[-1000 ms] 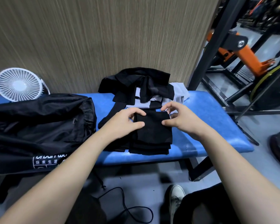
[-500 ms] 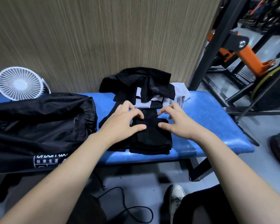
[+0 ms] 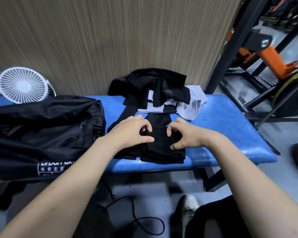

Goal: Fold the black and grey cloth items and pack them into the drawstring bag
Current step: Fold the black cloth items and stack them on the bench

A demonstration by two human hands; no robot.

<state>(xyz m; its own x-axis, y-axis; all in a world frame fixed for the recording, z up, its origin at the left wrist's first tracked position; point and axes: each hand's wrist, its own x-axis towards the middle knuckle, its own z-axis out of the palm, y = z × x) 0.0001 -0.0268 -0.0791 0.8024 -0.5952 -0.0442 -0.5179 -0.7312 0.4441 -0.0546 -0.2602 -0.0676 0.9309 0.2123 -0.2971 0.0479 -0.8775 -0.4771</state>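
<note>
A folded black cloth (image 3: 162, 148) lies on the blue bench (image 3: 230, 134) near its front edge. My left hand (image 3: 131, 133) rests on the cloth's left side with fingers curled, pinching the fabric. My right hand (image 3: 184, 134) grips its right side the same way. Behind it sits a heap of unfolded black cloths (image 3: 155, 86) with grey cloths (image 3: 191, 105) under and beside it. The black drawstring bag (image 3: 41, 133), with white lettering, lies flat on the bench's left part.
A white fan (image 3: 22, 85) stands at the back left against the wood-grain wall. Black metal frames and orange gym equipment (image 3: 268, 54) fill the right. A black cable (image 3: 141, 219) and my shoe (image 3: 189, 210) are on the floor below the bench.
Both hands moved toward me from the cloth's far edge to its middle, and their fingers curled in, gripping the folded black cloth from both sides.
</note>
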